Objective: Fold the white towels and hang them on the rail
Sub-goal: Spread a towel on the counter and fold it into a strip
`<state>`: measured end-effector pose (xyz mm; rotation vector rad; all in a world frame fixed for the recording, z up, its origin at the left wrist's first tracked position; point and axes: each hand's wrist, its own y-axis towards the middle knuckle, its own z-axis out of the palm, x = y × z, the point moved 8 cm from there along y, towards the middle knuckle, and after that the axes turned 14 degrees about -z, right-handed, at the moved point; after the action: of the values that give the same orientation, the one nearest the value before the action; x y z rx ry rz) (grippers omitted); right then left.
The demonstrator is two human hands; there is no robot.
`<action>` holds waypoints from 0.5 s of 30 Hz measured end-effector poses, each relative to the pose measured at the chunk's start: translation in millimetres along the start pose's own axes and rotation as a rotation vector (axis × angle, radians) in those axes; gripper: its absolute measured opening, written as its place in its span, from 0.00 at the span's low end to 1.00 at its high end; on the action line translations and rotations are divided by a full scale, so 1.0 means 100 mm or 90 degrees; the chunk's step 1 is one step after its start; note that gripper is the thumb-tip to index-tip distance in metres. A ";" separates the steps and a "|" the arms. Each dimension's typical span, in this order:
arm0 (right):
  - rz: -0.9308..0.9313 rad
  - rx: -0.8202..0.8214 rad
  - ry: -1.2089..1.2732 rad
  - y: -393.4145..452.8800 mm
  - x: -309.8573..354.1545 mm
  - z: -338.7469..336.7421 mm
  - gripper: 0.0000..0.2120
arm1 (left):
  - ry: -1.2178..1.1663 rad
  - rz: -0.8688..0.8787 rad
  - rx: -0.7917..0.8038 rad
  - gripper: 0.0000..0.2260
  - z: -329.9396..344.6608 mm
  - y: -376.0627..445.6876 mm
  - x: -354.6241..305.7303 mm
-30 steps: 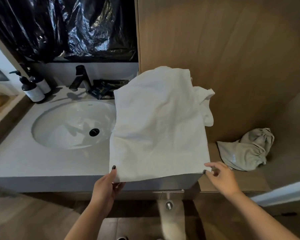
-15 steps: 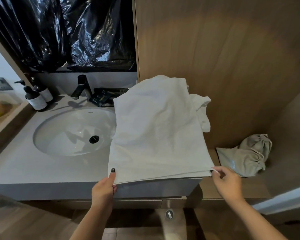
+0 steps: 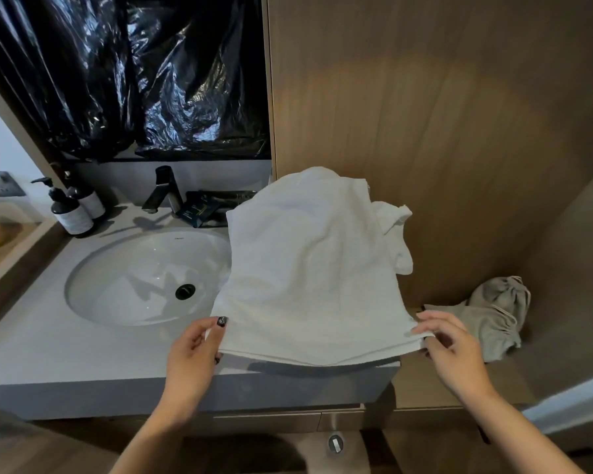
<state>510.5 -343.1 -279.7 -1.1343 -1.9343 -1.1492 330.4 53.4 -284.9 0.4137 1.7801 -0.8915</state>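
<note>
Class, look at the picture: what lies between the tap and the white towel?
In the head view, dark packets lie on the counter between tap and white towel.

White towel (image 3: 315, 268) is soft matt cloth with a fine terry nap, two layers showing at the near edge. Counter (image 3: 48, 347) is smooth matt grey, stone-like. Basin (image 3: 144, 278) is glossy white ceramic with a black drain ring. Faucet (image 3: 166, 189) is dark matt metal. Black sheeting (image 3: 134, 73) above is crinkled glossy plastic. Wall panel (image 3: 442, 114) is matt wood grain. Grey cloth (image 3: 493, 316) on the ledge is matt, creased fabric. Pump bottles (image 3: 71, 213) are dark, glossy, with pale labels.
</note>
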 end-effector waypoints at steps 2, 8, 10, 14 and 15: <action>-0.059 0.012 0.008 0.23 0.24 -0.05 0.21 | -0.039 -0.020 0.057 0.07 0.00 0.07 -0.16; -0.242 0.106 -0.121 0.86 1.03 -0.30 0.17 | 0.105 0.117 0.186 0.16 -0.14 0.11 -1.00; -0.278 0.135 -0.164 1.02 1.28 -0.37 0.13 | 0.183 0.197 0.119 0.14 -0.21 0.14 -1.31; -0.344 0.137 -0.266 1.35 1.77 -0.49 0.09 | 0.245 0.347 0.008 0.11 -0.27 0.15 -1.93; -0.352 0.105 -0.283 1.45 1.88 -0.57 0.06 | 0.250 0.379 0.003 0.11 -0.28 0.13 -2.09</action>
<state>560.2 -289.2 -46.5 -0.8337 -2.7510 -1.0276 401.3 110.2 -94.3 1.1136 1.8415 -0.4049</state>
